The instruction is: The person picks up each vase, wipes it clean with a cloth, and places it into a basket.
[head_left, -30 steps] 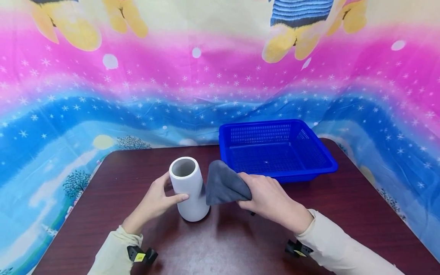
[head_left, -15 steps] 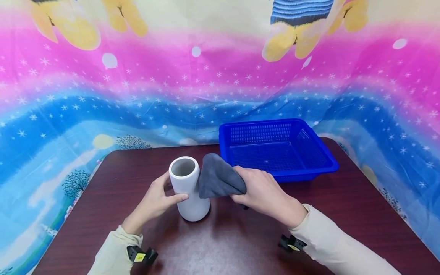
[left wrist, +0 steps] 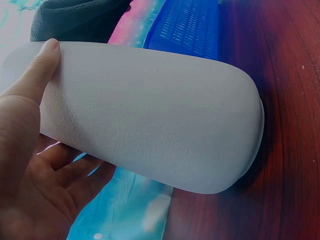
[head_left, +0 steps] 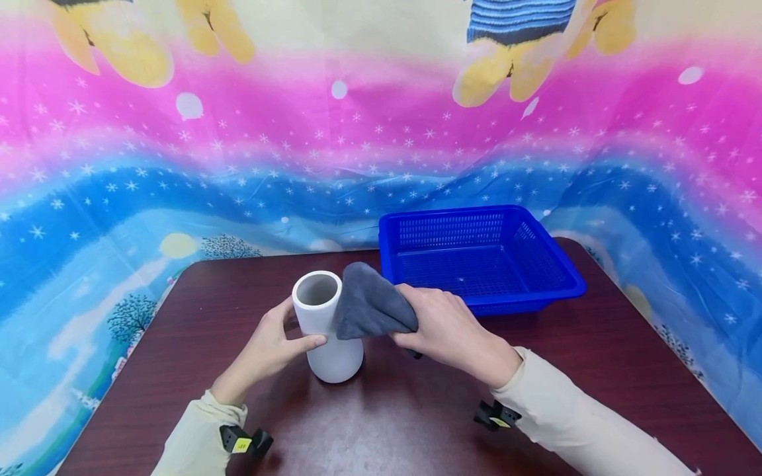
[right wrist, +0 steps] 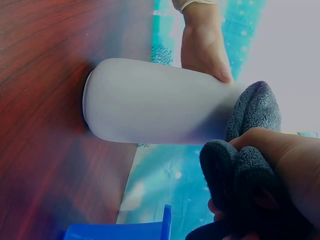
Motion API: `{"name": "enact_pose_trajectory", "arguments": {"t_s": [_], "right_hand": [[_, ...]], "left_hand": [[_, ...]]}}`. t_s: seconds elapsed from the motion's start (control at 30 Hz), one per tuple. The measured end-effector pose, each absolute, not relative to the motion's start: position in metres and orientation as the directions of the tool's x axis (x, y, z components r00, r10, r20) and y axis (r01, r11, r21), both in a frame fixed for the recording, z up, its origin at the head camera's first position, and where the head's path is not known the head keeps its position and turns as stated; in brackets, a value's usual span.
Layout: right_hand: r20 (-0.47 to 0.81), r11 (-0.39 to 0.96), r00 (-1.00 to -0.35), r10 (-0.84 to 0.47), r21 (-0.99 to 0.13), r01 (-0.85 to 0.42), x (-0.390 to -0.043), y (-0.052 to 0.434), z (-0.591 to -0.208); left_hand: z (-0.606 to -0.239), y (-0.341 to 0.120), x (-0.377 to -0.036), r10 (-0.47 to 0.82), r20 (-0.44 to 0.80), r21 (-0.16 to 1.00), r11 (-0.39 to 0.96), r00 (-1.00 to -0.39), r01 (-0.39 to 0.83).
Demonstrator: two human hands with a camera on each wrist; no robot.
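Head view: white vase (head_left: 335, 362) upright left of centre, gripped by left hand (head_left: 268, 350), gray cloth (head_left: 374, 305) at its upper right.
Left-hand fingers part-curled round the vase, thumb on its near face, presumably to steady it on the desk (head_left: 208, 311) against the cloth; the vase's upper body sits between thumb and fingers, mouth left uncovered. Right hand (head_left: 443, 330) closed on the bunched cloth, probably to keep a soft pad ahead of its fingers; cloth overlaps the vase, contact not certain. Blue basket (head_left: 458, 231) right of centre, farther back, likely out of the way.
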State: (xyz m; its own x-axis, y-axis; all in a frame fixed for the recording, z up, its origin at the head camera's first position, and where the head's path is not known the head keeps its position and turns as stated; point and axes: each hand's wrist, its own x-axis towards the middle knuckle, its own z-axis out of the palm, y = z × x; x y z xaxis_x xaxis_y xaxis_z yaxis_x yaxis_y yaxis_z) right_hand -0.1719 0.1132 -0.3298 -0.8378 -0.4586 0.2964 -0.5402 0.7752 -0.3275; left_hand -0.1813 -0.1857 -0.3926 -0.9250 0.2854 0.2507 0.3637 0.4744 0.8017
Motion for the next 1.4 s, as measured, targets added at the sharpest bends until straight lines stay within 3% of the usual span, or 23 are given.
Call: {"name": "enact_pose_trajectory", "arguments": {"t_s": [1.4], "right_hand": [[0.262,0.788,-0.831,-0.491,-0.272,-0.552,-0.173,0.101,-0.353]], "left_hand": [[-0.391,-0.185,-0.181,0.28,0.243,0.808,0.471,-0.929,0.353]]}}
